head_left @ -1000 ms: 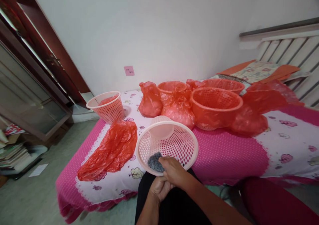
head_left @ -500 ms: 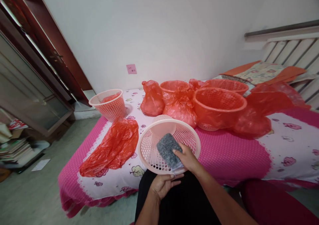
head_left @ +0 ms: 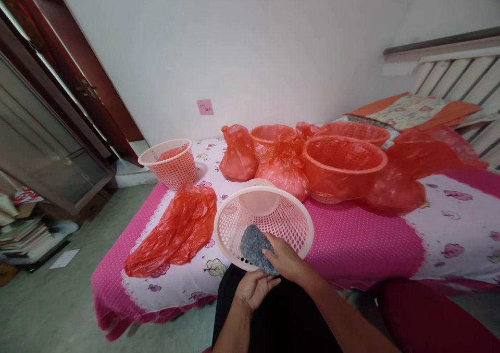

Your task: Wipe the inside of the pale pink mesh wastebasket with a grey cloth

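Observation:
A pale pink mesh basket (head_left: 264, 223) lies tilted toward me over my lap, its mouth facing me. My right hand (head_left: 285, 256) is closed on a grey cloth pad (head_left: 254, 246) and presses it against the basket's inner lower wall. My left hand (head_left: 254, 288) is under the basket's near rim, fingers curled around the edge and holding it. My forearms come in from the bottom of the view.
A bed with a pink floral sheet (head_left: 351, 238) carries a flat red plastic bag (head_left: 175, 230), a small lined basket (head_left: 170, 163), several red-lined baskets (head_left: 344, 165) and stuffed red bags (head_left: 237, 153). A cabinet (head_left: 50, 134) and stacked books (head_left: 23, 233) stand left.
My right hand slid the grey pad from high inside the basket down to its lower wall. Before that it had moved up from the near rim. The basket tipped slightly.

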A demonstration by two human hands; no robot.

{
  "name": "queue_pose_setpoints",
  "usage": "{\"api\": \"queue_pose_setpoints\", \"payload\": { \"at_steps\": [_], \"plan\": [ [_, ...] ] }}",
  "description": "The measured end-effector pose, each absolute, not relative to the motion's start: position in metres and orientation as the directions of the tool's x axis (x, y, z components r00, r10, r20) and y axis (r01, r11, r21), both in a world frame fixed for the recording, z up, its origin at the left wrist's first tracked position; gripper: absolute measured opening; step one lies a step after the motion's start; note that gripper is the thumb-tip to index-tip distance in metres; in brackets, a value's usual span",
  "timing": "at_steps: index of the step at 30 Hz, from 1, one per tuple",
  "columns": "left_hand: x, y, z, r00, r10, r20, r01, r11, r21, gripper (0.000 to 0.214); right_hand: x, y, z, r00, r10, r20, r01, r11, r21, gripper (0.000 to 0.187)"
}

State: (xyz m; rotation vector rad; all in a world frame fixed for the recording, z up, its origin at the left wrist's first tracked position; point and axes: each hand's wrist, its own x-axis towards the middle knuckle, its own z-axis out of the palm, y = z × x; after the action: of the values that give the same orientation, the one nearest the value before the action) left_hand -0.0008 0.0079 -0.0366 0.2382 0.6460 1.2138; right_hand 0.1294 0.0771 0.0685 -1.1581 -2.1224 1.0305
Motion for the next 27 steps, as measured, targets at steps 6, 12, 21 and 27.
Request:
{"api": "queue_pose_setpoints", "payload": {
  "at_steps": [6, 12, 21, 27],
  "plan": [
    [0.001, 0.007, -0.036, 0.196, 0.919, -0.342, -0.782, 0.357, 0.511, 0.030, 0.132, 0.067, 0.068, -0.610, 0.791, 0.054, 0.355, 0.333, -0.873, 0.083],
    [0.000, 0.010, -0.036, 0.188, 0.933, -0.307, -0.795, 0.328, 0.510, 0.038, 0.136, 0.062, 0.063, -0.589, 0.805, 0.067, 0.270, 0.274, -0.923, 0.087],
    [0.000, 0.008, -0.030, 0.092, 0.952, -0.293, -0.813, 0.241, 0.530, 0.034, 0.142, 0.028, 0.025, -0.414, 0.854, 0.315, 0.322, 0.461, -0.827, 0.083],
    [0.003, 0.008, -0.035, 0.078, 0.946, -0.314, -0.812, 0.243, 0.530, 0.021, 0.135, 0.022, 0.008, -0.390, 0.794, 0.466, 0.360, 0.598, -0.716, 0.061]
  ]
}}
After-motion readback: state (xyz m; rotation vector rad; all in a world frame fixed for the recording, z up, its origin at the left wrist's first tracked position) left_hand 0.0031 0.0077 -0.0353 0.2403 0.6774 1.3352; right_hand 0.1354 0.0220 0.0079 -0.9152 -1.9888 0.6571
